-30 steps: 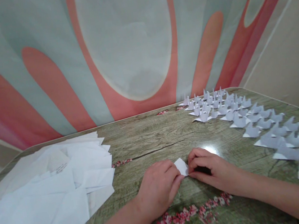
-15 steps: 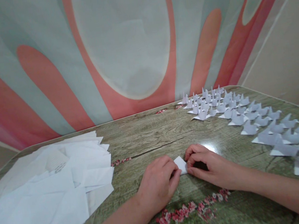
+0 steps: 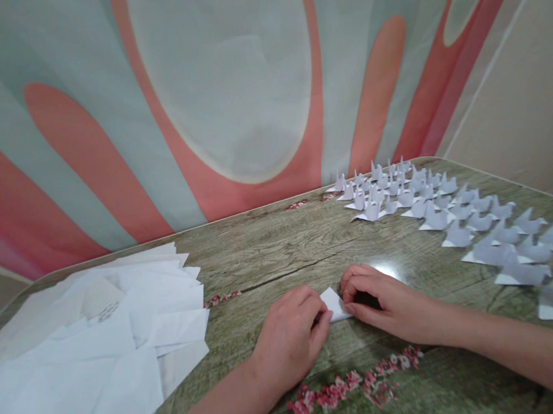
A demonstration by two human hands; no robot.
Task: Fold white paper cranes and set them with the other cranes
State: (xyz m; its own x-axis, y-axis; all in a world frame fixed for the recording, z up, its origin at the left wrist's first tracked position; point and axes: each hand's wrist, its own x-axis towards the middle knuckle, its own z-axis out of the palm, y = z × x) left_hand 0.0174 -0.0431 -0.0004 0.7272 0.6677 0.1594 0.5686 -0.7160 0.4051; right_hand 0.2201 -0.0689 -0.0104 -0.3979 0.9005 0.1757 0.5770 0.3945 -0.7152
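White paper piece (image 3: 334, 303): small, with folded-looking straight edges and a corner pointing away from the person; it sits between the two hands, low over the table, probably held at both sides to steady it.
Left hand (image 3: 292, 331): fingers curled, nearly closed, thumb and fingertips pinching the paper's left edge; knuckles up, forearm slanting in from below.
Right hand (image 3: 388, 302): thumb and fingertips brought together on the opposite edge, a dark hollow behind them; wrist low, forearm angled in.
Table (image 3: 249, 254): wood-patterned, likely a firm backing beneath both hands.
Paper sheets (image 3: 97, 390): overlapping, left of the left hand, seemingly within its reach.
Paper birds (image 3: 457, 234): standing beyond the right hand, spaced perhaps so none crowds it.
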